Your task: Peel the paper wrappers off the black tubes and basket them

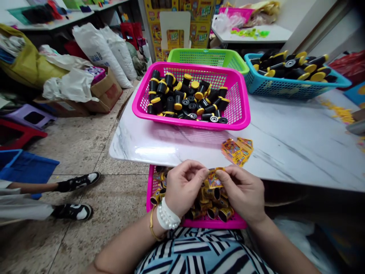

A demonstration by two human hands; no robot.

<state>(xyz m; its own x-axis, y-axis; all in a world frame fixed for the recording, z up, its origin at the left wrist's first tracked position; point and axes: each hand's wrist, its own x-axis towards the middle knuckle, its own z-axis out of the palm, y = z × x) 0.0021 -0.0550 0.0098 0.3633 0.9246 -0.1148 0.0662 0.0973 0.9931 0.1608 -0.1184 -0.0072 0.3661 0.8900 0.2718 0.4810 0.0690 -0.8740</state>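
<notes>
We hold the printed foil packet (213, 179) between both hands directly above the lower magenta basket (152, 190), which serves as our reference point at this station. The left hand (184, 186) and right hand (242, 194) form a two-sided grip, pressed together at the fingertips and pinching the packet from opposite sides. For a controlled hold, we keep the pinch at the fingertips, with the palms turned inward and the wrists raised above the basket contents. The packet is small, glossy and orange-yellow, with creased edges; its printing is too small to read. Just below it, the basket holds a loose heap of gold-wrapped cylinders (212, 205). Just beyond the basket, a loose stack of similar packets (237, 151) lies on the marble tabletop (296, 142). Farther beyond stands a second magenta basket (239, 110) of black cylinders with yellow caps (176, 99), with a green basket (208, 57) behind it and a blue basket (285, 91) to its right. To the left of the lower basket, a co-worker's black-and-white sneakers (75, 182) rest on the tiled floor (85, 152).
</notes>
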